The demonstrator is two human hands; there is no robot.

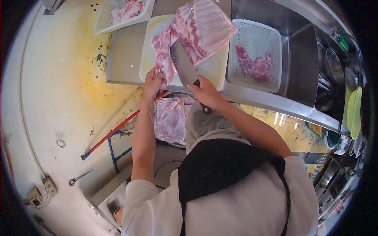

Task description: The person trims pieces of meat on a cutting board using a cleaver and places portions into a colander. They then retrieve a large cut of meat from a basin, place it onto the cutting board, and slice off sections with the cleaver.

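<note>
A large slab of raw pork ribs [206, 29] lies on a white cutting board [149, 55], its far end reaching past the board's back edge. From its left side a long strip of meat [163, 53] runs down toward me. My left hand [154, 82] is closed on the near end of this strip. In my right hand [206, 92] is the dark handle of a wide-bladed knife [183, 65]. The blade points up and left, lying between the strip and the slab. Whether its edge touches meat, I cannot tell.
Right of the board, a white perforated basket [256, 25] holds pieces of meat [254, 65]. Another white basket [122, 23] with meat stands at the back left. Below the counter edge [252, 96], more rib slabs [171, 120] sit in a round container. A red pole [114, 131] leans at left.
</note>
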